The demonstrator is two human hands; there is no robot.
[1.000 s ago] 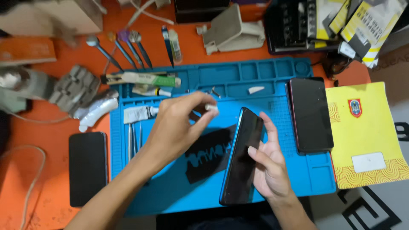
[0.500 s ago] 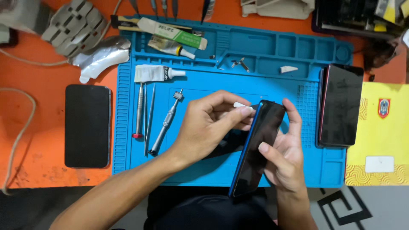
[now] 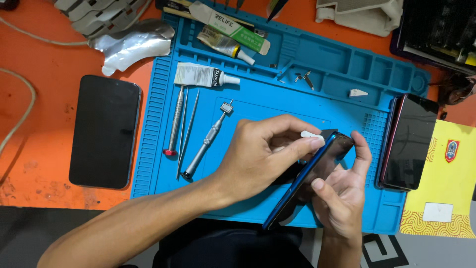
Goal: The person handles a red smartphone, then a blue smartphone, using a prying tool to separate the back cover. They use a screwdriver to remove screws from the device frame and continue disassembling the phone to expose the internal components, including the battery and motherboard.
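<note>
The right hand [image 3: 342, 193] grips a dark phone [image 3: 310, 181] tilted on its long edge above the blue mat [image 3: 258, 104], thumb on the glass and fingers curled behind its top corner. The left hand [image 3: 263, 159] is closed in a pinch on a small white pick [image 3: 311, 134] pressed at the phone's upper edge. To work that edge well, I judge the pick should stay shallow and flat to the seam, while the right hand keeps the phone from twisting.
</note>
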